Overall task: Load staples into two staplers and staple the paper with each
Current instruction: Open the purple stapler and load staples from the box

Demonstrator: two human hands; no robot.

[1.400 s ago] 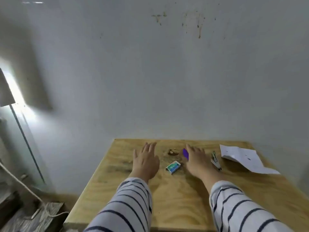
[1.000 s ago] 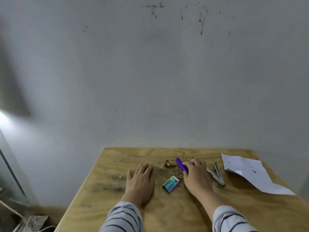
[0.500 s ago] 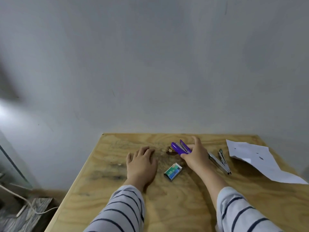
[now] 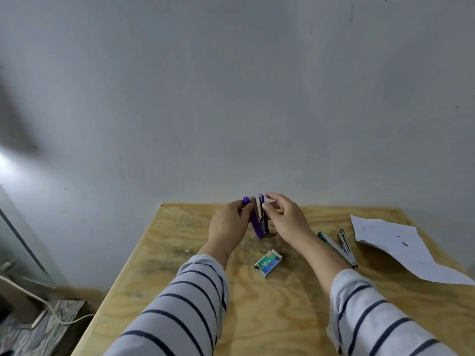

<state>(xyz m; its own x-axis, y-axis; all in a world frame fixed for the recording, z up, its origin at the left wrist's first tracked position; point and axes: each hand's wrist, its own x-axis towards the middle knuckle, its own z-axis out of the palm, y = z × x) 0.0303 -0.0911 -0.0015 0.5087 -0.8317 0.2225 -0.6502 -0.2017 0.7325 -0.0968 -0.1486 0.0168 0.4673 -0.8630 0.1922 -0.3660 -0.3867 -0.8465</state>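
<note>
Floor [image 4: 38, 327]: white cable | counter [image 4: 159, 265]: bare plywood against grey wall [image 4: 231, 98] | left hand [image 4: 227, 227] and right hand [image 4: 288, 220]: both grips closed on upright purple stapler [image 4: 258, 222] | staple box [image 4: 268, 262] nearer | green stapler [image 4: 339, 249] | paper [image 4: 395, 249] rightmost

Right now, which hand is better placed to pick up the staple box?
Right, probably. The left hand grips the purple stapler upright; the right hand only fingers its open top, and could drop to the staple box.

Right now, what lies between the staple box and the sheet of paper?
The green-handled stapler, lying open on the table; the head view shows it.
</note>
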